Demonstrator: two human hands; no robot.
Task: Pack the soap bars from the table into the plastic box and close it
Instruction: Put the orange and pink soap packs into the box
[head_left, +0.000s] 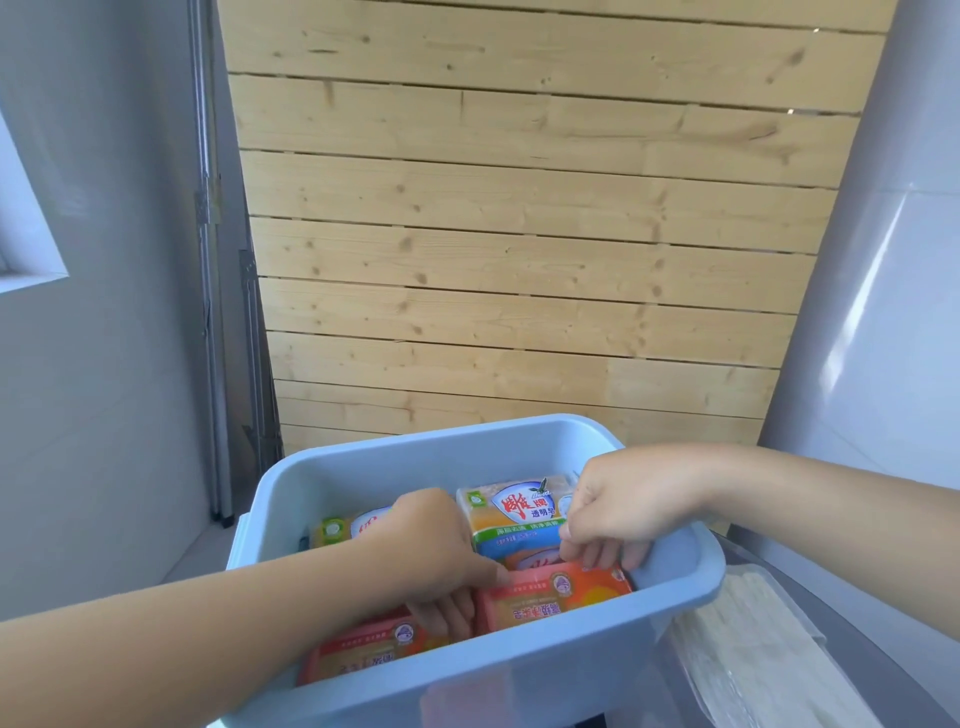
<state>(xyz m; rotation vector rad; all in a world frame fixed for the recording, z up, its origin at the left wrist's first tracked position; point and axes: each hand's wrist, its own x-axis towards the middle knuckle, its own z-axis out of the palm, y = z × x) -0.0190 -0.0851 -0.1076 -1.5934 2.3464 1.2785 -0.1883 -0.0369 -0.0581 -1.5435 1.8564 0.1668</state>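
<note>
Two hands (431, 545) (631, 501), one box (519, 670), four soap bars (519, 512).

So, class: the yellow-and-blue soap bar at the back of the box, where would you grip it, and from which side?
Probably by its two long edges, from above. The yellow-and-blue soap bar lies label up in the plastic box, whose walls block sideways reach. The right hand covers its right end, and the left hand is just beside it.

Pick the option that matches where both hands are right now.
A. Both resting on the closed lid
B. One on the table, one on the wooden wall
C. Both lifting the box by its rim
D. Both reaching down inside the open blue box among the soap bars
D: the left hand and right hand are both down inside the open blue box, fingers on the red-wrapped soap bars; no lid is on it.
</note>
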